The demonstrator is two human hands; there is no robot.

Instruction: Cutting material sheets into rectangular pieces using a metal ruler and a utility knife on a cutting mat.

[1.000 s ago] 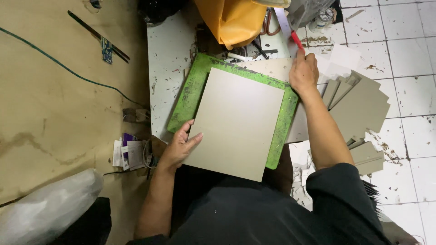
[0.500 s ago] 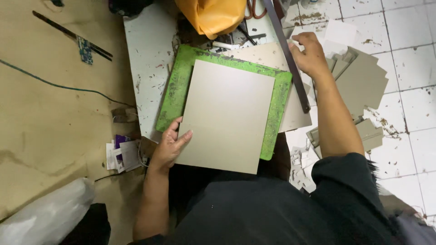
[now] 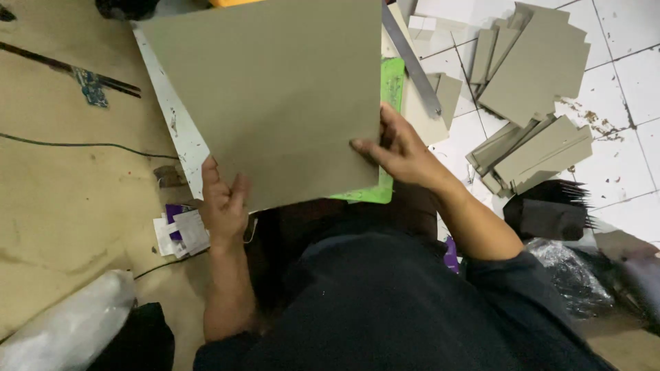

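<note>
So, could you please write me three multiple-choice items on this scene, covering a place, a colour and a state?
1. Where is the metal ruler?
A. right of the sheet
B. on the person's lap
C. under the white bag

2. What colour is the cutting mat?
A. red
B. green
C. blue

3. How is the large grey cardboard sheet held?
A. lying flat, untouched
B. by one hand
C. lifted by both hands

A: it lies right of the sheet. B: its green edge shows. C: left hand and right hand grip its lower edge.
</note>
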